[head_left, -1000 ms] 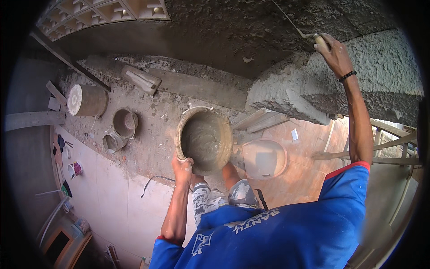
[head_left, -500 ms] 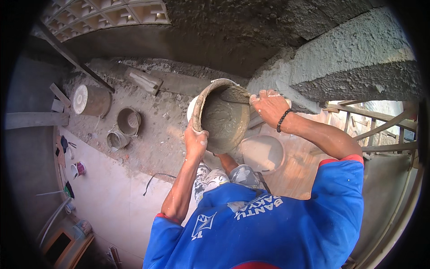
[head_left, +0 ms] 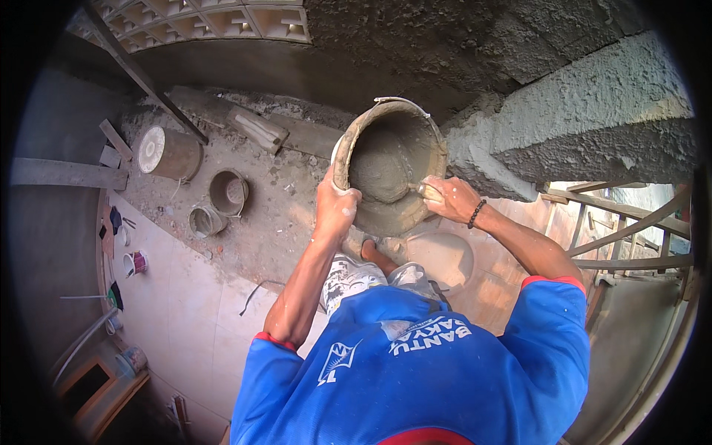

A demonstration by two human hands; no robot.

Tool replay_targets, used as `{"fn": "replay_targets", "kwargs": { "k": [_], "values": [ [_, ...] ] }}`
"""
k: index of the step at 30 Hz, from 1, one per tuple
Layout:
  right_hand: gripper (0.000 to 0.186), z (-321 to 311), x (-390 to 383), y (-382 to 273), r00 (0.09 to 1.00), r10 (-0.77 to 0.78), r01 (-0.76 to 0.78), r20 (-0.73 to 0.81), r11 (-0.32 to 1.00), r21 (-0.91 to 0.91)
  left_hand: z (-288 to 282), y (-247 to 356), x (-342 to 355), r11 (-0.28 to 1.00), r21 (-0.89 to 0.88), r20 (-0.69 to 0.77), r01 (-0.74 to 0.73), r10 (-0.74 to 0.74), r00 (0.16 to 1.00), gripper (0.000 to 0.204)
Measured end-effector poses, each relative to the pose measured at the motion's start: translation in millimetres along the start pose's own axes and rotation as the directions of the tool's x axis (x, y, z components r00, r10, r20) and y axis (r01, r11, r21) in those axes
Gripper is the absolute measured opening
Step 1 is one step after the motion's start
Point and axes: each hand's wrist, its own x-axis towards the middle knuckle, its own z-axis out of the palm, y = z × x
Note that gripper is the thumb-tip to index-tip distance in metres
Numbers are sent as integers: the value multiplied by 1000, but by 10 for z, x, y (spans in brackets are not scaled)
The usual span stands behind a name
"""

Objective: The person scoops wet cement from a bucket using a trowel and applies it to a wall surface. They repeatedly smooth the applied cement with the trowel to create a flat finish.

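Observation:
A mortar-caked bucket (head_left: 429,141) is held up in front of me, its mouth tilted toward me, with wet grey mortar (head_left: 380,172) inside. My left hand (head_left: 337,205) is closed round the left side of its rim. At the opposite side, my right hand (head_left: 454,200) grips the pale handle of a trowel (head_left: 427,191). That handle reaches over the bucket's edge, and I cannot make out the blade against the mortar.
Rough plaster covers the wall (head_left: 423,52), and a plastered beam (head_left: 578,122) juts out at right. Several buckets, including a lidded one (head_left: 169,152), stand on the dirty floor at left. A round pale shape (head_left: 441,259) lies below the bucket. Wooden framing (head_left: 623,211) stands at far right.
The trowel has dropped into the bucket's lower right side; its blade showed across the mouth before. My right hand has moved lower, and the bucket has shifted right.

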Motion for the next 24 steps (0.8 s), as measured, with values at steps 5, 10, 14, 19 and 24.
{"fn": "replay_targets", "kwargs": {
  "k": [5,10,14,19,24],
  "values": [
    [41,-514,-72,-125,999,0,1,32,1000,-30,-49,9,62,997,-70,-43,-44,41,998,65],
    [36,-1284,-184,-437,998,-25,23,61,999,34,-206,-69,162,996,-85,-68,-19,13,998,63],
    [43,-2047,-190,-757,980,-60,66,191,997,-28,-276,-30,121,999,-35,-125,-32,28,992,63],
    [35,-2271,130,-98,977,-197,193,85,980,55,-332,-87,133,1000,-8,-136,-12,11,991,64],
    [43,-3197,123,323,854,130,-235,-504,960,-150,-299,-163,99,1000,-16,-138,23,-25,990,65]
  ]
}}
